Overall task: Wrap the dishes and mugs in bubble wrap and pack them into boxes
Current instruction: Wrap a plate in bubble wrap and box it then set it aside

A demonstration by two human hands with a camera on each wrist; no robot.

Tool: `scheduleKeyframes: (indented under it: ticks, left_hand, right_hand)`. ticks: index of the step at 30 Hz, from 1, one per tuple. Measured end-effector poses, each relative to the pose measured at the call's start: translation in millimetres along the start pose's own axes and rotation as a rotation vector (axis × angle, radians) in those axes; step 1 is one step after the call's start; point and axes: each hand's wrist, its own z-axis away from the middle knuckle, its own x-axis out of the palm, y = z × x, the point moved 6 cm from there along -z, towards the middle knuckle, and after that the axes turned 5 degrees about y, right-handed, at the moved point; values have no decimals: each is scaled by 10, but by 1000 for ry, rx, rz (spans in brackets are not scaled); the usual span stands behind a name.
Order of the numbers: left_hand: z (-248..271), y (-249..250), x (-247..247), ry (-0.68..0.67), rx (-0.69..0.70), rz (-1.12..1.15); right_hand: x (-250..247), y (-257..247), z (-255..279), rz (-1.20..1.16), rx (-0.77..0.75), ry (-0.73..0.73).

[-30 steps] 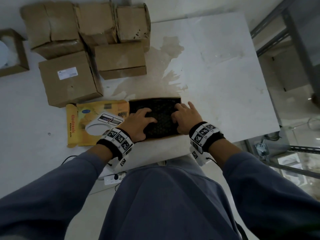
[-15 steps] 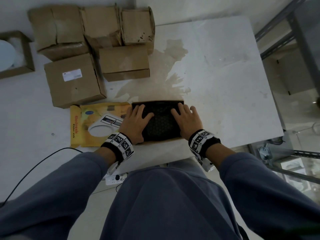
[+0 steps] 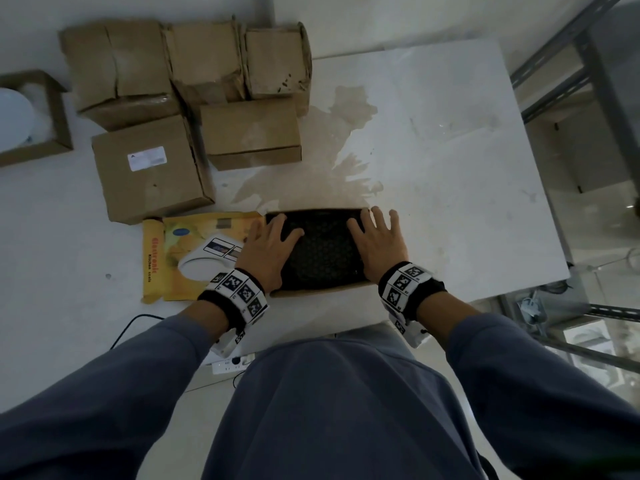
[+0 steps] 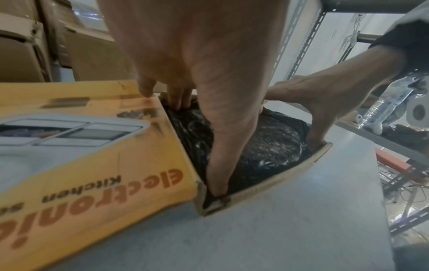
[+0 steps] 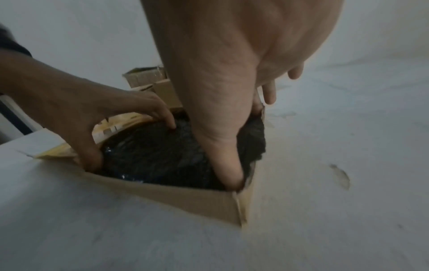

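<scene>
We judge the present step to be seating a wrapped item in its box. The black bubble-wrapped bundle (image 3: 320,252) already lies inside the open box (image 3: 322,293) at the near edge of the worktop (image 3: 450,168). It fills the box almost wall to wall. Its surface is dark, crinkled and glossy, domed in the middle; what is inside the wrap cannot be seen.

Our left hand (image 3: 268,251) lies spread on the left part of the bundle, fingers extended, thumb tip pushed down at the near left corner. Our right hand (image 3: 379,245) lies spread on the right part, its thumb tucked down inside the near right corner and some fingers reaching past the far wall. Neither hand grips anything; both press flat.

The yellow printed lid (image 3: 194,258) lies folded open to the left. Closing it remains to be done. Five closed cardboard boxes (image 3: 152,168) stand behind; their contents cannot be told.
</scene>
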Motion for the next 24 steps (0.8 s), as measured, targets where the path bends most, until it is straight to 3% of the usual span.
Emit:
scheduleKeyframes:
  ticks: [11,24]
  left_hand:
    - [-84,68,3,21,-104,13]
    - [-163,95,-124,28,-233,42]
  right_hand:
    - [170,-16,-32,-113,61,-51]
    - [50,-32,-131,-53,69,-81]
